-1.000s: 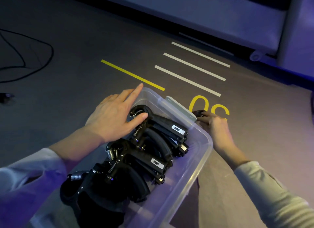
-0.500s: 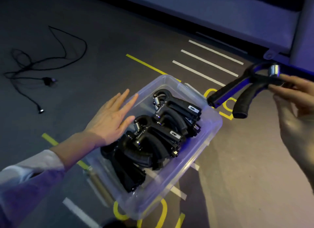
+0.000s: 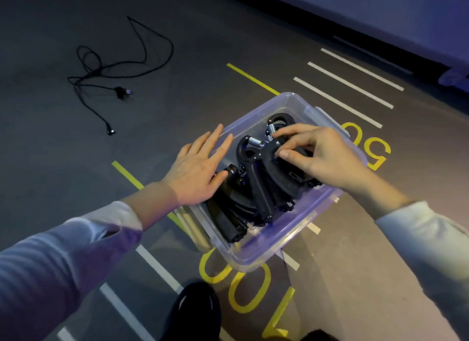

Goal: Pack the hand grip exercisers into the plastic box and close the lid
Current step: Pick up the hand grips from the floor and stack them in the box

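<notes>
A clear plastic box stands open on the floor, filled with several black hand grip exercisers. My right hand is over the box, fingers pinched on the top of one black exerciser that lies across the others, its steel spring showing at the upper end. My left hand lies flat with spread fingers on the box's left rim, its thumb touching another exerciser in the left part of the box. No lid is in view.
A black cable with a plug lies on the floor at the upper left. Yellow and white lines and numbers are painted around the box. A dark shoe shows at the bottom edge. A pale ledge runs along the top right.
My right hand has brought the exerciser from the air at the right down into the box on top of the others. My left hand stays at the left rim.
</notes>
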Demonstrator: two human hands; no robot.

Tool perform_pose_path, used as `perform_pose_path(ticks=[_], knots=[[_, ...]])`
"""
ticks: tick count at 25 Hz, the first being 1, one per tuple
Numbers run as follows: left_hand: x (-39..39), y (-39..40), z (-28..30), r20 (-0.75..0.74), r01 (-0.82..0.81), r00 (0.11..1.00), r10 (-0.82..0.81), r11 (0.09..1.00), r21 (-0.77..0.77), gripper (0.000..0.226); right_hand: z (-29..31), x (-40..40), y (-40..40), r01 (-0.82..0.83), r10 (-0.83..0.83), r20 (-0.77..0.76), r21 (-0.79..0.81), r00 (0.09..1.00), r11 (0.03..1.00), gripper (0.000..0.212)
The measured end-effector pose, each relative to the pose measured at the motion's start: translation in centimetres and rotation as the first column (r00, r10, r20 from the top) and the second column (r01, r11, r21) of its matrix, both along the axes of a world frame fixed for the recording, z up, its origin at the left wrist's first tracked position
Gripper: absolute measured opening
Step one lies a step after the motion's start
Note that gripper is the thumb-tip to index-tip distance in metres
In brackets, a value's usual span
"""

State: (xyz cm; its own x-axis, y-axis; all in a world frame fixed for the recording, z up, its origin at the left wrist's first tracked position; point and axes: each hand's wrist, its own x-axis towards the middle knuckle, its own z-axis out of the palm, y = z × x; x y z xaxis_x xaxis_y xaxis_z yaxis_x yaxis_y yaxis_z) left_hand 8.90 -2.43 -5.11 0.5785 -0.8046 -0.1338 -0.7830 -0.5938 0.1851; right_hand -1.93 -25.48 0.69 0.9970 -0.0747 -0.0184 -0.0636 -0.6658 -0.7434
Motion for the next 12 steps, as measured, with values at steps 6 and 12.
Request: perform_pose_path(ticks=[6,12], knots=[[-0.1,0.1,-0.6,0.056,0.013,0.998,-0.013,1.000,-0.008,0.072,-3.3,-0.5,1.3,0.121,-0.135,-0.147,-0.095,0.980,0.988,0.032],[-0.2,0.1,-0.3,0.043,0.009,0.999,-0.008,1.000,-0.017,0.070,-4.0,-2.0,4.3,0.267,-0.300,-0.267,-0.152,0.916,0.952,0.033]])
